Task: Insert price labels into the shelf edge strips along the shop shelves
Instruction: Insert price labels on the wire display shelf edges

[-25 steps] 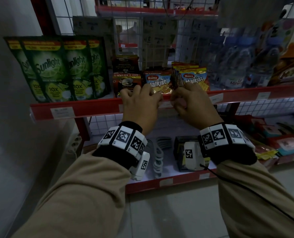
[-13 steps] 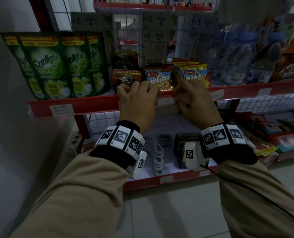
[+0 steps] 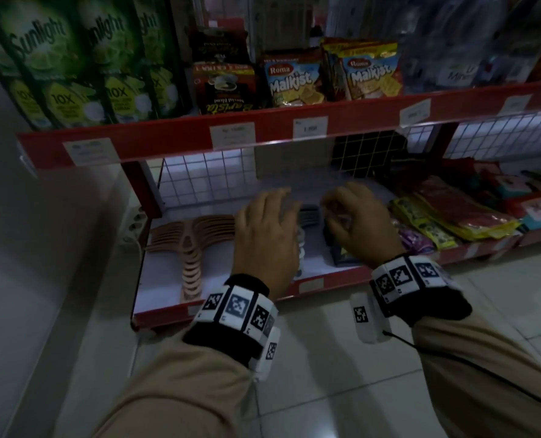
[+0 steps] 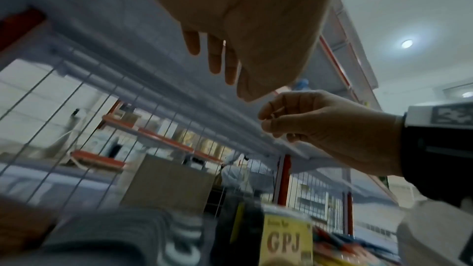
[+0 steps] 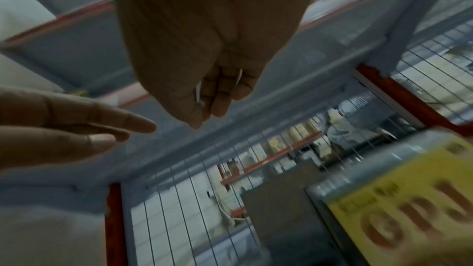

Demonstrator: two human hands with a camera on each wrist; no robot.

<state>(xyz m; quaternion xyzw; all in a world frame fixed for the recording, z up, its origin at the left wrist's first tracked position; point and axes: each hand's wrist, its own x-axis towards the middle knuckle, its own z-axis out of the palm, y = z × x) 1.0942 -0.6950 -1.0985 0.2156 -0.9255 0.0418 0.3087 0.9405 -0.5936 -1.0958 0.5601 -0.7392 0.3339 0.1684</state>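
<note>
Hands below the red shelf edge strip (image 3: 351, 121) | left hand (image 3: 267, 238) fingers straight, slightly spread, holding nothing | right hand (image 3: 362, 224) fingers curled, pinching thin white price labels (image 5: 239, 77) against the thumb | seated label (image 3: 310, 128) above, well apart from fingertips

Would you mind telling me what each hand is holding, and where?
The right hand pinches thin white slips, likely labels, edge-on between curled fingers. The left hand holds nothing.
</note>
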